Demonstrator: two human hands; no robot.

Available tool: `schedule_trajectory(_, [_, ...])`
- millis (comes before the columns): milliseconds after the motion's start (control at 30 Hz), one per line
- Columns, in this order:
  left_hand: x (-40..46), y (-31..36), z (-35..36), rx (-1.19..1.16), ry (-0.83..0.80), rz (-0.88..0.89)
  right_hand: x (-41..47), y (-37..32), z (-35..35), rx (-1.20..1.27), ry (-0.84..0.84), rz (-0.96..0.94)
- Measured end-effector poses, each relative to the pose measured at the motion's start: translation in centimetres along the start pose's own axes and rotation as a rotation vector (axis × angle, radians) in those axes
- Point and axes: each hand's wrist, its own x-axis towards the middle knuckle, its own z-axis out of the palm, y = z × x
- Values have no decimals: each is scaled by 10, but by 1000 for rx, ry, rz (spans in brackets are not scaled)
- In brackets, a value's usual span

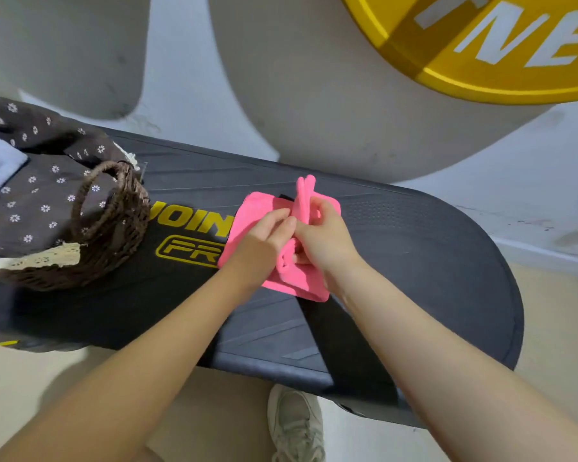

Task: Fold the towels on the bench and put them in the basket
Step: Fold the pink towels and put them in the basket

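Pink towel (247, 211) lies on my dark table (414, 245), right of the wicker basket (114, 235), with my left hand (264, 238) and right hand (324, 235) fingers both pinching its bunched middle fold.

Basket (114, 228) cropped at left edge; bench lettering (194, 225) partly under pink towel (247, 211)

Towel (247, 213) sits mid-frame on the worktop (414, 248), both hands (264, 238) meeting on top of it, basket (114, 228) on the worktop at left, shoe (294, 425) on the floor at bottom centre.
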Motion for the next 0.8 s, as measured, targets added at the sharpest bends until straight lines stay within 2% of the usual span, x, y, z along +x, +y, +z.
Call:
schedule_trajectory(67, [1, -1, -11, -10, -28, -21, 6, 5, 14, 26, -30, 12])
schedule_trajectory(133, [0, -4, -20, -24, -61, -11, 9, 5, 21, 158, -75, 76])
schedule_trajectory(233, [6, -10, -39, 41, 8, -37, 10, 2, 20, 221, -91, 46])
schedule_trajectory(300, [14, -17, -48, 151, 90, -74, 10, 7, 16, -101, 7, -141])
schedule_trajectory(367, [20, -22, -50, 420, 138, -54, 12, 23, 9, -645, 120, -357])
schedule_trajectory(433, [18, -23, -48, 687, 123, 6, 12, 40, 7, -907, 99, -413])
schedule_trajectory(533, [11, -27, -47, 881, 113, 132, 7, 53, 11, -1040, 63, -420])
schedule_trajectory(633, [11, -33, -55, 1016, 157, 57, 6, 57, 14, -1137, 96, -421])
schedule_trajectory(667, [10, -34, -57, 1069, 177, 121, 6, 58, 15, -1150, 95, -381])
schedule_trajectory(733, [15, -38, -59, 1283, 188, 378, 12, 60, 17, -1149, 76, -277])
schedule_trajectory(800, [23, -38, -56, 1436, 98, 573, 17, 64, 19, -1166, 56, -228])
